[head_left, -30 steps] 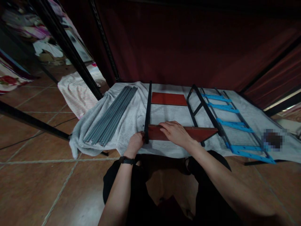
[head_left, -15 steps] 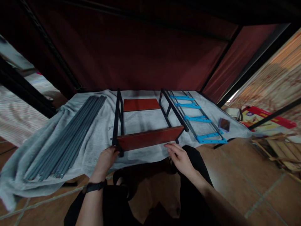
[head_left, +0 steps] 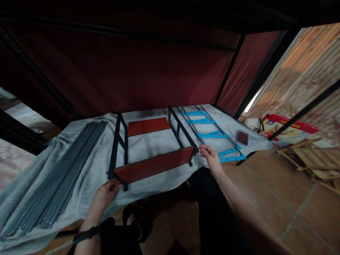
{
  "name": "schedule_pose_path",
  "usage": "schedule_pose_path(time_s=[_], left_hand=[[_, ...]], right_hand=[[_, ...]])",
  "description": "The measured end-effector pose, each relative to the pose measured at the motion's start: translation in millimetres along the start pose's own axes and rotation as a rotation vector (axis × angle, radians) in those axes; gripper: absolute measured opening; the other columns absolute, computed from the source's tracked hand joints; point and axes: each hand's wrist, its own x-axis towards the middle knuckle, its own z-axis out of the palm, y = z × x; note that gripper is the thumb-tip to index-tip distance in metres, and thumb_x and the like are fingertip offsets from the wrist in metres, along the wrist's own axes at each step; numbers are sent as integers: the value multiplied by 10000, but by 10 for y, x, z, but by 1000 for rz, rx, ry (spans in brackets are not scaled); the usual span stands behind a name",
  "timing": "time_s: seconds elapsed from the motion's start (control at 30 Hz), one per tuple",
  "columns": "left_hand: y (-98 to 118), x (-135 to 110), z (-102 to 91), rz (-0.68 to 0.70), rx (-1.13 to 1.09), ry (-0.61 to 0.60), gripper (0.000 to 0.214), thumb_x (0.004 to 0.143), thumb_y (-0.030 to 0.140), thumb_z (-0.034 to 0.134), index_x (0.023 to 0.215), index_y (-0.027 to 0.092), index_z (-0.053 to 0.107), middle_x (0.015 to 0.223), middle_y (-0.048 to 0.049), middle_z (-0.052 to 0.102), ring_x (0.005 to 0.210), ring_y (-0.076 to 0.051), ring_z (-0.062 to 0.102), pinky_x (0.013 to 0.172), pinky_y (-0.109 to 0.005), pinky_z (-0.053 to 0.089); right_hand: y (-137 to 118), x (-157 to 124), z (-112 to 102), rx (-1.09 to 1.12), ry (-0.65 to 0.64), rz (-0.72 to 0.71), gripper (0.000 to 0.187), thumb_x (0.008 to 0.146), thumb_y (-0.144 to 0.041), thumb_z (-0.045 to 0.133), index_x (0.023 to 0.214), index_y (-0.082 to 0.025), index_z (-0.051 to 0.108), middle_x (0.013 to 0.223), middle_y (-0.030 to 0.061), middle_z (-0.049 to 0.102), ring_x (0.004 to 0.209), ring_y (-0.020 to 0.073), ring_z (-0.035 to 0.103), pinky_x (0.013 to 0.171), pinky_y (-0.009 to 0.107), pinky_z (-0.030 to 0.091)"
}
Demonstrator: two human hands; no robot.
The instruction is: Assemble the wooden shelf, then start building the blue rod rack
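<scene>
A black metal frame (head_left: 113,148) with two upright sides lies on a grey cloth, joined along its near edge by a reddish-brown board (head_left: 156,165). My left hand (head_left: 106,194) is closed at the near left corner, fingers pinching the black bar. Beside the near right corner is my right hand (head_left: 211,157), its fingertips drawn together; whatever they hold, if anything, is too small to make out. A second reddish-brown board (head_left: 148,126) lies flat on the cloth between the frame's sides, toward the back.
Several grey tubes (head_left: 61,170) lie bundled at left on the cloth (head_left: 91,177). To the right is a rack of dark rods with blue plastic brackets (head_left: 212,135). A dark red fabric wall (head_left: 127,78) stands behind. Wooden slats (head_left: 316,159) and a red-yellow box (head_left: 289,129) sit at right.
My right hand has moved from the near board's lower edge to the frame's right corner. My left hand stays at the left corner. The view has shifted and tilted.
</scene>
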Motion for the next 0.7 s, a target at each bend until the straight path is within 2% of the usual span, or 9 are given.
schedule_pose_path(time_s=[0.1, 0.17, 0.2, 0.23, 0.3, 0.4, 0.5, 0.6, 0.7], left_hand=[[55, -34, -58, -146, -323, 148, 213, 636, 397, 677, 742, 212, 666, 668, -9, 701, 673, -214, 660, 629, -275, 514], [145, -51, -97, -172, -595, 305, 276, 679, 427, 681, 845, 206, 667, 749, 0, 713, 689, -189, 657, 662, -276, 536], [213, -54, -117, -161, -725, 341, 311, 716, 454, 669, 909, 210, 665, 826, 0, 725, 731, -180, 664, 690, -277, 546], [295, -52, -137, -145, -843, 350, 339, 753, 489, 651, 956, 217, 662, 902, -1, 730, 787, -176, 671, 721, -277, 553], [499, -41, -168, -134, -1011, 291, 391, 804, 568, 605, 983, 225, 661, 991, -8, 731, 923, -181, 672, 795, -278, 554], [829, -23, -176, -163, -1085, 222, 488, 826, 657, 541, 991, 217, 669, 974, -27, 744, 1045, -211, 653, 917, -322, 529], [1045, -25, -145, -174, -1060, 193, 505, 825, 655, 529, 1023, 217, 684, 922, -32, 755, 1007, -247, 660, 944, -394, 519], [1095, -34, -129, -180, -1054, 211, 466, 814, 625, 557, 1026, 234, 693, 893, -10, 753, 945, -230, 664, 905, -373, 535], [1076, -40, -146, -193, -1059, 208, 482, 780, 594, 623, 1053, 203, 689, 882, -30, 749, 907, -214, 669, 859, -328, 543]], right_hand=[[-72, 118, 97, 81, -92, 58, 501, 707, -589, 682, 991, -177, 696, 885, 56, 687, 775, 175, 610, 706, 319, 513], [-91, 158, 132, 131, -136, 86, 479, 697, -585, 701, 949, -179, 700, 819, 37, 676, 723, 161, 592, 684, 305, 494], [-93, 169, 142, 150, -148, 92, 460, 696, -579, 708, 925, -181, 700, 795, 30, 669, 702, 156, 580, 674, 299, 484], [-91, 176, 147, 160, -154, 92, 438, 699, -572, 712, 902, -185, 698, 776, 24, 660, 688, 152, 569, 664, 294, 474], [-79, 187, 149, 150, -152, 72, 402, 704, -561, 716, 861, -192, 688, 735, 11, 634, 666, 147, 543, 641, 283, 453], [-47, 213, 146, 106, -155, 25, 376, 728, -560, 694, 834, -201, 661, 681, -12, 584, 632, 139, 501, 617, 274, 425], [5, 251, 142, 68, -184, -21, 348, 781, -552, 642, 825, -208, 626, 679, -18, 554, 637, 143, 487, 620, 276, 417], [70, 280, 139, 29, -208, -63, 312, 825, -530, 604, 824, -218, 602, 694, -18, 538, 666, 152, 491, 635, 279, 414], [119, 286, 144, 29, -199, -83, 298, 839, -519, 598, 809, -222, 590, 704, -21, 527, 684, 151, 488, 661, 280, 406]])
